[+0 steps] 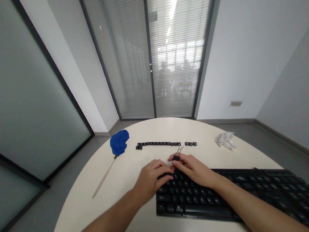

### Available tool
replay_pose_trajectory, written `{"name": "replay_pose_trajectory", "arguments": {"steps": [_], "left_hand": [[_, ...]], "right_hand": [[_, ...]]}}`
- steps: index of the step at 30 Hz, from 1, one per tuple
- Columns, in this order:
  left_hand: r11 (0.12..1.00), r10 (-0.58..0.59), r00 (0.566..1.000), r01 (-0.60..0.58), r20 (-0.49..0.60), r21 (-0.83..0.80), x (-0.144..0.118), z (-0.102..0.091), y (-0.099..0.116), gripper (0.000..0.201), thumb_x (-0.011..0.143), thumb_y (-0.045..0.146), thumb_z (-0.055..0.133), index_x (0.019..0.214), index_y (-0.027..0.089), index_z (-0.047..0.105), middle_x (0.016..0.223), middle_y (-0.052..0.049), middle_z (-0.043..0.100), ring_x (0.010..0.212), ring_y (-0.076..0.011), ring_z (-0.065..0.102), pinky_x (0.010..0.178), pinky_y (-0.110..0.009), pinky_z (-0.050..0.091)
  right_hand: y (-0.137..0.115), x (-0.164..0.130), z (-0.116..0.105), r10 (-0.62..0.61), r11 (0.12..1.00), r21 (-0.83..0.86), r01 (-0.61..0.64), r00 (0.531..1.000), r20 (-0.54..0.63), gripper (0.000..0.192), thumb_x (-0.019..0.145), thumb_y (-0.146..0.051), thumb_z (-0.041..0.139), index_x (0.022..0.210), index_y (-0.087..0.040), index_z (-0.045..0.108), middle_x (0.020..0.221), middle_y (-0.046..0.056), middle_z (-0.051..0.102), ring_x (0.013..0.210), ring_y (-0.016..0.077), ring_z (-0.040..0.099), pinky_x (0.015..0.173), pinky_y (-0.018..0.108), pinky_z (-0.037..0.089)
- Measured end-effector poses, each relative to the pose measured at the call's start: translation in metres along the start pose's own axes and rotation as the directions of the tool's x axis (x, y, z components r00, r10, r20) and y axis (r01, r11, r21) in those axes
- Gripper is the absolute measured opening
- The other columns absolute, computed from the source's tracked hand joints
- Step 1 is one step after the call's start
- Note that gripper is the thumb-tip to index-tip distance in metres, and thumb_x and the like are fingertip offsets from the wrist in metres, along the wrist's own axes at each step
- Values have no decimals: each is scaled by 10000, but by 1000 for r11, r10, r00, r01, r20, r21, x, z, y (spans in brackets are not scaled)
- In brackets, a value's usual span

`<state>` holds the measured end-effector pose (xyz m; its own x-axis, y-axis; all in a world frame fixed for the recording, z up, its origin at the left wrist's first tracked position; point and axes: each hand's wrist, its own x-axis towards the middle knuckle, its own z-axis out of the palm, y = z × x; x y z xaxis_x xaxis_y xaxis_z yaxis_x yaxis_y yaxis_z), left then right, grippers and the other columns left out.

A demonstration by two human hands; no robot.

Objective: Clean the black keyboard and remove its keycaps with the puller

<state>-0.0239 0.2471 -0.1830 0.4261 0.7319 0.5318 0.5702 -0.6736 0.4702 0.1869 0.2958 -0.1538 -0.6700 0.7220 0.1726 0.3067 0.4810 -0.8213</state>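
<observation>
A black keyboard (204, 209) lies at an angle on the table, under my forearm on the right. My right hand (190, 167) is closed round a wire keycap puller (176, 158) with a dark handle; its two thin prongs point up and away from me. Beside it, my left hand (153, 176) has its fingers bent and drawn together at the keyboard's upper left corner; what sits between the fingertips is hidden. Beyond both hands, several loose black keycaps (161, 143) stand in a row, with a shorter group of keycaps (190, 144) to its right.
On the left of the round cream table (79, 218) lies a blue cloth-like piece (118, 142) by a thin wooden stick (104, 178). A crumpled white tissue (225, 140) rests at the right. Behind the table are glass doors (152, 94) with blinds.
</observation>
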Motion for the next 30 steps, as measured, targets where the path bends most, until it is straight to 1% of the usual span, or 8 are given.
{"name": "replay_pose_trajectory", "arguments": {"steps": [4,10,15,19,21,23,27,30], "left_hand": [[1000,14,1000,-14,-7,-23,1,-1,2,132,922,303,623,1019,236,682,980,-26,664,931,-167,605,850,-286,482],[994,-97,987,90,-128,-54,3,-3,-4,112,922,280,617,1004,223,667,959,-32,645,914,-172,597,835,-299,482],[970,-242,934,227,-262,-86,18,-20,-10,123,901,261,617,1001,212,671,982,-38,651,837,-164,596,740,-286,486],[933,-359,876,339,-322,-120,33,-34,-26,148,885,269,615,999,192,669,958,-44,670,819,-167,620,712,-275,496],[932,-358,888,358,-288,-54,36,-37,-38,153,886,261,616,1011,193,669,943,-40,681,827,-174,624,746,-291,496],[934,-314,916,345,-250,91,35,-35,-48,130,880,234,634,1000,204,674,966,-36,685,902,-195,611,823,-323,485],[884,-215,952,284,-216,371,29,-27,-58,118,881,204,647,995,213,676,995,-39,684,996,-228,563,904,-369,453],[861,-175,967,241,-184,447,27,-24,-62,130,892,202,637,1014,214,683,1000,-44,689,1032,-236,530,923,-372,450]], "right_hand": [[1,1,2,4,998,-66,-5,1000,-16,308,990,-447,436,1060,-203,611,812,17,708,718,169,630,650,265,446],[2,2,1,12,1000,19,-11,999,-52,314,985,-463,448,1095,-201,582,817,24,730,754,179,664,703,282,472],[10,5,1,19,994,107,-8,995,-100,348,981,-491,444,1077,-185,579,816,42,722,776,186,670,737,304,501],[12,6,1,19,996,92,-10,995,-94,332,979,-488,450,1010,-190,594,799,36,718,746,179,653,722,298,497],[12,6,1,19,996,85,-11,996,-92,328,979,-488,449,990,-194,597,798,36,717,742,179,648,718,297,494],[11,6,0,20,997,81,-12,996,-90,331,977,-491,449,979,-197,601,801,38,717,744,182,647,718,300,492],[11,6,1,22,997,77,-15,996,-92,337,975,-496,449,965,-197,606,799,38,714,742,184,643,718,304,489],[11,6,1,24,996,83,-16,996,-90,330,977,-490,451,959,-195,600,789,34,711,730,179,639,709,299,489]]}}
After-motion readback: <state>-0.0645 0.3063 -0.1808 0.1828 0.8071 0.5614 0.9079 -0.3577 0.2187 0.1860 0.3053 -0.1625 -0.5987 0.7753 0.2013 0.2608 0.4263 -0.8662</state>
